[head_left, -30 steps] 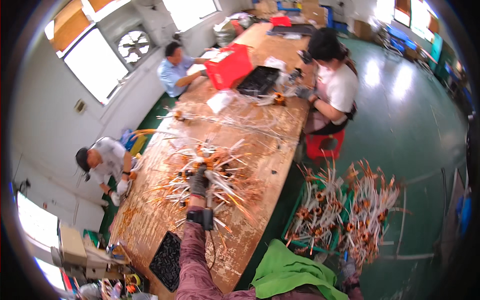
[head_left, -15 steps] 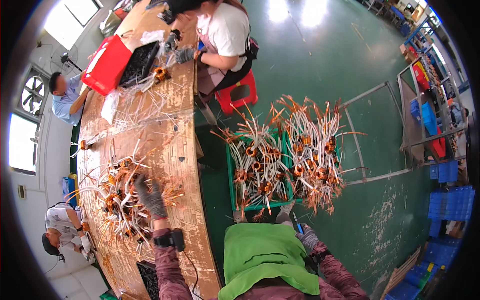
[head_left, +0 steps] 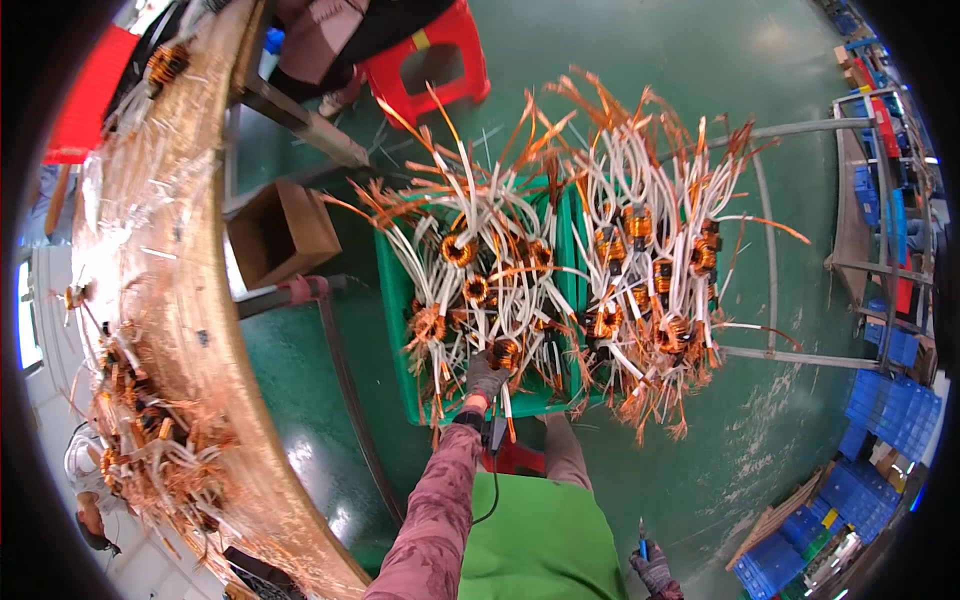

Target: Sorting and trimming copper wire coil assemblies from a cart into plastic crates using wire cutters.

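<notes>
Two green crates (head_left: 395, 330) stand side by side on the green floor, heaped with copper-wound ring coils that trail white sleeved leads and bare copper ends. My left hand (head_left: 486, 378), in a grey glove with a patterned sleeve, reaches into the left crate's near side and closes on one copper coil (head_left: 503, 352). My right hand (head_left: 655, 570), also gloved, stays low by my green apron and grips a small blue-tipped tool (head_left: 641, 541).
A long wooden workbench (head_left: 200, 330) curves along the left, with more coils (head_left: 140, 440) piled on it. An open cardboard box (head_left: 283, 232) sits under it. Another person sits on a red stool (head_left: 430, 65) at the top. Blue bins (head_left: 890, 410) and a metal frame (head_left: 780, 355) stand at right.
The view has swung from the bench down to the floor crates. My left hand has left the coils on the bench and reached into the left green crate.
</notes>
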The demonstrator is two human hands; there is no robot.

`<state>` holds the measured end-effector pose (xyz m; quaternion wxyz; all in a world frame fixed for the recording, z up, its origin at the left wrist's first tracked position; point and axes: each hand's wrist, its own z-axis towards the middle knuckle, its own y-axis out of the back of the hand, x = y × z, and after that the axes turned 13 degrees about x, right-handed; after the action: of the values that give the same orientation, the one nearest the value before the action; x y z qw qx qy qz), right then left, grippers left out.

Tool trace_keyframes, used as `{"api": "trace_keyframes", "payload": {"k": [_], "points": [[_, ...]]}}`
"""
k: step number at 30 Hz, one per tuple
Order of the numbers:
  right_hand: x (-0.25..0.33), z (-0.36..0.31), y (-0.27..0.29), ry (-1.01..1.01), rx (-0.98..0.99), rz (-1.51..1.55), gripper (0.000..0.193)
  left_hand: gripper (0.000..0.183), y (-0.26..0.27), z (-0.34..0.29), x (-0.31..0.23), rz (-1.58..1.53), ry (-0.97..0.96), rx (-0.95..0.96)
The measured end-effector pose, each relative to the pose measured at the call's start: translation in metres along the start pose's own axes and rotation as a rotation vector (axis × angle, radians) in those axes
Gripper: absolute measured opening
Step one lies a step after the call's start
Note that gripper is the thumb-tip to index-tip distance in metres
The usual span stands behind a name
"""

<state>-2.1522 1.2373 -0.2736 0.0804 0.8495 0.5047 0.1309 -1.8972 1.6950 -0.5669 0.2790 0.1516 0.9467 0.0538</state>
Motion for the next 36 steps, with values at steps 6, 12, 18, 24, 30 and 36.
{"api": "trace_keyframes", "payload": {"k": [6,12,18,24,30,36], "points": [[-0.026,0.019,-0.010,0.044,0.060,0.118,0.053,0.078,-0.047,0.047,0.018,0.292,0.335,-0.315],[0.030,0.038,-0.004,-0.155,0.092,0.559,0.036,0.062,-0.027,0.016,0.002,0.167,0.299,-0.422],[0.126,0.020,0.037,0.043,0.108,0.118,0.044,0.056,0.005,-0.119,-0.015,-0.109,-0.043,-0.230],[0.217,-0.003,0.089,0.463,-0.058,-0.376,0.063,0.065,0.034,-0.294,-0.058,-0.499,-0.497,0.007],[0.305,-0.084,0.133,0.825,-0.035,-0.491,0.062,0.058,0.072,-0.430,-0.111,-0.065,-0.585,0.121],[0.324,-0.137,0.133,1.048,-0.184,-0.437,0.058,0.055,0.095,-0.492,-0.140,0.171,-0.736,-0.071]]}}
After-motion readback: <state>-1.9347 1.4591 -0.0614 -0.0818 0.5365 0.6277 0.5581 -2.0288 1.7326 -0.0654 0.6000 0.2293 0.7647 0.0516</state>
